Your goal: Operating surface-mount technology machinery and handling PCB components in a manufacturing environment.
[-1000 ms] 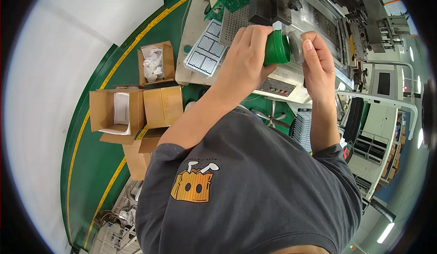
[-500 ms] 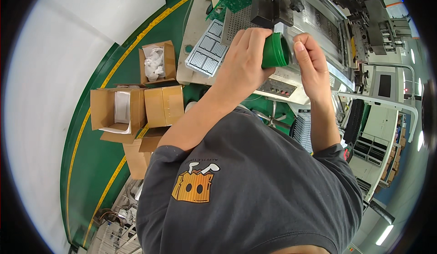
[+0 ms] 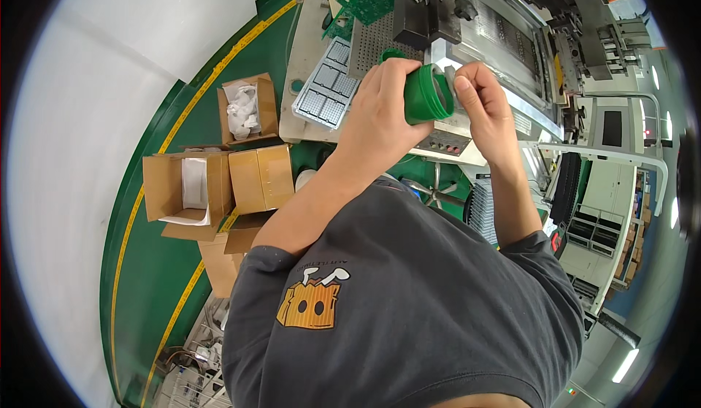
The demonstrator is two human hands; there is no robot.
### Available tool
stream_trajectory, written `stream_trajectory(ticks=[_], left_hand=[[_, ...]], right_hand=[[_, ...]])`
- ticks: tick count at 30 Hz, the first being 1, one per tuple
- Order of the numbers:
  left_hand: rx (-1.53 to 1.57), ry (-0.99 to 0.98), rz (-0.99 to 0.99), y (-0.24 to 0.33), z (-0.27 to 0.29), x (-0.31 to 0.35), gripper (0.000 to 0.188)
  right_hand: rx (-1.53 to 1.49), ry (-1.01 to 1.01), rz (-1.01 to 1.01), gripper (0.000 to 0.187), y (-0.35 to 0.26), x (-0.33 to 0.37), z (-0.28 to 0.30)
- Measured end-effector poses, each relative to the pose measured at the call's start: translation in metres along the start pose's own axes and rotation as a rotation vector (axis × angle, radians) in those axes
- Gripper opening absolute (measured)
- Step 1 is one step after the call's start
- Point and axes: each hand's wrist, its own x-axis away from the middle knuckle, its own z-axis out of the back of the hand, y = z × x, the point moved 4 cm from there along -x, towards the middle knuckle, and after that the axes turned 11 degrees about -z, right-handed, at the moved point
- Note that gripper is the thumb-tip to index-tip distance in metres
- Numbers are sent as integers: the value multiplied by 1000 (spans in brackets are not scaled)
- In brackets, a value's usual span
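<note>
My left hand (image 3: 385,108) is wrapped round an open green plastic jar (image 3: 422,95), tilted so its mouth faces right. Grey material shows inside the jar's mouth. At that mouth, my right hand (image 3: 482,108) pinches a small flat grey scraper (image 3: 450,78) between thumb and fingers; most of it is hidden by the hand. Just beyond my left knuckles, a round green lid (image 3: 391,55) shows in part.
A machine with a metal-framed screen (image 3: 504,32) stands beyond my hands. Left of it lie a grey compartment tray (image 3: 328,85), a perforated metal plate (image 3: 372,43) and green circuit boards (image 3: 369,0). Cardboard boxes (image 3: 261,178) stand on the green floor, left.
Both hands have shifted slightly left and nearer with the jar. The jar's mouth has turned more toward me, and the grey scraper and green lid now show more.
</note>
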Motion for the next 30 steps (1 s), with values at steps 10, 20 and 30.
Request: stream_trajectory(ticks=[10, 20, 30], left_hand=[[178, 72, 61, 22, 33, 6, 66], [-16, 338, 601, -201, 111, 78, 61], [-285, 9, 307, -396, 33, 80, 68]], right_hand=[[6, -70, -305, 17, 54, 21, -14], [-168, -179, -326, 16, 67, 43, -20], [-475, -398, -470, 16, 140, 41, -91]])
